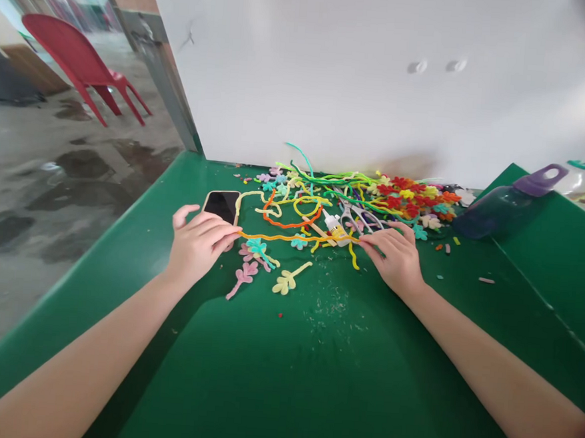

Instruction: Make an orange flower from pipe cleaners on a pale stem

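Note:
An orange pipe cleaner point(286, 238) stretches nearly straight between my two hands. My left hand point(198, 242) pinches its left end, near a phone point(222, 205) lying on the table. My right hand point(393, 256) pinches the other end, close to the scissors point(360, 217) and a white glue bottle point(333, 225). Below the strand lie a cream pipe-cleaner flower with a stem point(288, 280), a pink one point(244, 277) and a turquoise one point(258, 247). Loose yellow and orange pipe cleaners curl just behind it.
Along the white wall point(332, 81) lies a pile of green pipe cleaners point(320, 179) and red flowers point(407, 195). A purple-capped bottle point(504, 207) leans at the right. Scraps dot the green table point(271, 384). A red chair point(78, 57) stands on the floor beyond the left edge.

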